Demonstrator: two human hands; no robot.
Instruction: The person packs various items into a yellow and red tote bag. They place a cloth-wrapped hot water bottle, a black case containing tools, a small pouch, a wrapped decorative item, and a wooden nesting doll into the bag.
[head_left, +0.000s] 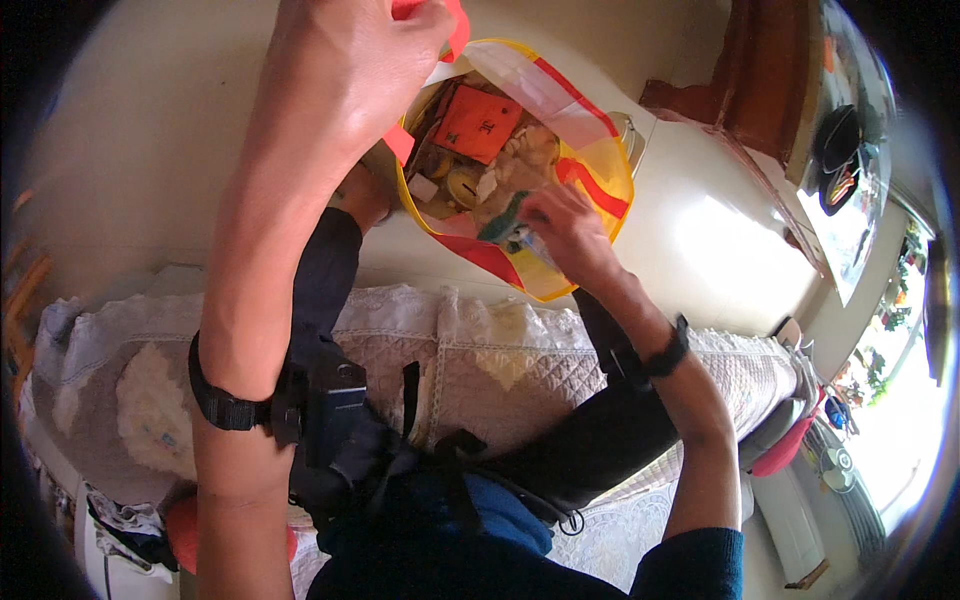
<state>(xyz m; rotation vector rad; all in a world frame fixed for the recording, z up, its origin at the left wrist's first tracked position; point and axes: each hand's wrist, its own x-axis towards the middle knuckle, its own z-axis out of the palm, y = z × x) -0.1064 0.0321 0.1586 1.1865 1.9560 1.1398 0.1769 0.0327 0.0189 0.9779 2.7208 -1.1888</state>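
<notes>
A round bag or bin with translucent sides, red bands and a yellow rim (628, 184) stands on the floor between my legs, filled with mixed litter. Inside lie a red packet (478, 124), a round yellowish piece (463, 186) and crumpled pale tissues (525, 154). My right hand (566, 229) reaches into the bag near its front right side, its fingers on a green item (504, 219); a clear, plastic-like piece shows beside them. Up at the bag's back left edge is my left hand (375, 60), its fingers curled around red material (459, 30), partly cut off by the picture's top.
Behind my legs runs a sofa or bench with a quilted, lace-edged cover (510, 360). A brown wooden piece of furniture (765, 82) with a glass-like top stands at upper right, a dark object on it. Pale floor (150, 150) surrounds the bag. A bright window is at far right.
</notes>
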